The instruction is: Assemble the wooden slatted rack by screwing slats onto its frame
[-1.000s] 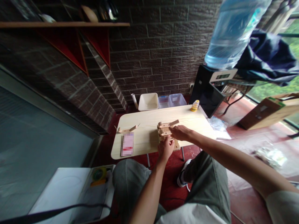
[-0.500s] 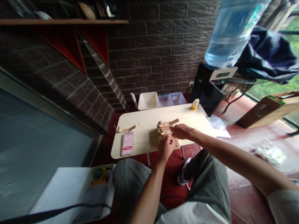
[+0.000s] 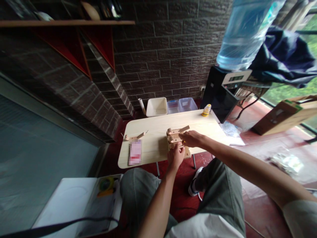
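A light wooden assembly [image 3: 175, 136] of strips with rounded end blocks lies on the pale folding table [image 3: 153, 132], just beyond my hands. My left hand [image 3: 176, 154] is at its near side, fingers curled and pressed against the wood. Closed in a fist, my right hand [image 3: 191, 138] sits over the assembly's right part. A small yellow bit shows under its fingers; the rest of what it grips is hidden. On the left of the table lies a similar wooden piece [image 3: 135, 137] with a thin metal pin by it, beyond a pink blurred packet [image 3: 135, 152].
A clear-and-yellow container [image 3: 206, 110] stands at the table's far right corner. Behind the table are a cream bin [image 3: 157, 107] and clear plastic bins [image 3: 188, 105]. A water dispenser [image 3: 218, 92] stands back right, a cardboard box [image 3: 274, 117] further right. An open white case [image 3: 66, 198] is at lower left.
My right hand has shifted very slightly left, and a small yellow bit now shows beneath it. My left hand and the wooden assembly stay in place.
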`<state>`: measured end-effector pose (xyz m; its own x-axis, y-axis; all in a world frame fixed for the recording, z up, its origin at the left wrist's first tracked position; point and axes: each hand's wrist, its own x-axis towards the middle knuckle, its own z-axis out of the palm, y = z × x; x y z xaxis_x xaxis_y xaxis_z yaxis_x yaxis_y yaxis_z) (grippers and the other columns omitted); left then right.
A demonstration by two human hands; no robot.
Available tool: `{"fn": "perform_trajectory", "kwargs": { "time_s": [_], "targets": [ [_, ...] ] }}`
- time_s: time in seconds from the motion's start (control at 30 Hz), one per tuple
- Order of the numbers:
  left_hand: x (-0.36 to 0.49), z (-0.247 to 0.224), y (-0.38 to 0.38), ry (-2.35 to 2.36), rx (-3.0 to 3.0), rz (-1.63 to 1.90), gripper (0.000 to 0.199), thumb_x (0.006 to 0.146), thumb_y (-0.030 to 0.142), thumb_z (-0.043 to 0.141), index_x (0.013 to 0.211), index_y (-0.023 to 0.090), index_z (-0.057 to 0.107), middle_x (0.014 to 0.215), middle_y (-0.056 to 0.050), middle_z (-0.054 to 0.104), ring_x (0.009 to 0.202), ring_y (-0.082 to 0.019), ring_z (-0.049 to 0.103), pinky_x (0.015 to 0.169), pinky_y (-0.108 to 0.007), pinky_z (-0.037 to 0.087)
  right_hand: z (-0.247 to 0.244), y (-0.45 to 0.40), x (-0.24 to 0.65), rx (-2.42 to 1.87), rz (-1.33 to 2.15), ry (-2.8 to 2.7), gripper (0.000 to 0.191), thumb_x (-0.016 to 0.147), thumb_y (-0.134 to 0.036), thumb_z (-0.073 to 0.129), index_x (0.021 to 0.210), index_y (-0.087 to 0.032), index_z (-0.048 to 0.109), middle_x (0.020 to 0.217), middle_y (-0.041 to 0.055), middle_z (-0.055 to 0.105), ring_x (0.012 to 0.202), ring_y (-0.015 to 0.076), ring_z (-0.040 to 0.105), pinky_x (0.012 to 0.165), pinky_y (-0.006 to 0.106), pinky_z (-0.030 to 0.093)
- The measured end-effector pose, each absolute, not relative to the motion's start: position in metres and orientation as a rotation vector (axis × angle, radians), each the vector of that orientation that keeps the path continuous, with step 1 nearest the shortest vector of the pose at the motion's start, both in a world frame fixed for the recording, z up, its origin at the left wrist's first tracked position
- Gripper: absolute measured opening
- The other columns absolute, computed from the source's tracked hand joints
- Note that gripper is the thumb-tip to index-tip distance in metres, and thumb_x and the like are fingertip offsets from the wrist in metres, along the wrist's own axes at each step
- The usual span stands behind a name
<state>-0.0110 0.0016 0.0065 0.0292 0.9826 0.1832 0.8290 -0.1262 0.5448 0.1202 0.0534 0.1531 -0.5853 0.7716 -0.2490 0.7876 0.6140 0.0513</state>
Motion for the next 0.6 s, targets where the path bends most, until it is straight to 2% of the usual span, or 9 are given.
{"fn": "perform_trajectory", "kwargs": {
  "time_s": [0.2, 0.43, 0.6],
  "targets": [
    [-0.0110, 0.0074, 0.0014, 1.847, 2.021, 0.760, 0.034, 0.091, 0.038, 0.060, 0.123, 0.026, 0.065, 0.082, -0.004, 0.077, 0.082, -0.019, 0.072, 0.074, -0.027, 0.047, 0.1478, 0.0527, 0.1215, 1.313, -0.104, 2.584, 0.027, 0.095, -0.024, 0.050, 0.110, -0.007, 0.064, 0.102, 0.0214, 0.073, 0.092, 0.0292, 0.072, 0.074, 0.034, 0.054],
    [-0.0101, 0.0110, 0.0012, 1.868, 2.001, 0.739, 0.033, 0.090, 0.039, 0.061, 0.121, 0.028, 0.066, 0.084, -0.004, 0.077, 0.084, -0.020, 0.071, 0.073, -0.027, 0.047, 0.1515, 0.0520, 0.1258, 1.275, -0.116, 2.607, 0.031, 0.094, -0.024, 0.053, 0.120, -0.009, 0.061, 0.105, 0.0194, 0.073, 0.093, 0.0286, 0.072, 0.074, 0.034, 0.053],
    [-0.0102, 0.0106, 0.0009, 1.863, 2.000, 0.748, 0.033, 0.091, 0.038, 0.060, 0.122, 0.027, 0.065, 0.083, -0.004, 0.077, 0.083, -0.019, 0.071, 0.074, -0.027, 0.047, 0.1463, 0.0512, 0.1228, 1.296, -0.119, 2.615, 0.027, 0.095, -0.021, 0.050, 0.115, -0.007, 0.062, 0.102, 0.0203, 0.073, 0.092, 0.0291, 0.072, 0.073, 0.034, 0.053]
  ]
}}
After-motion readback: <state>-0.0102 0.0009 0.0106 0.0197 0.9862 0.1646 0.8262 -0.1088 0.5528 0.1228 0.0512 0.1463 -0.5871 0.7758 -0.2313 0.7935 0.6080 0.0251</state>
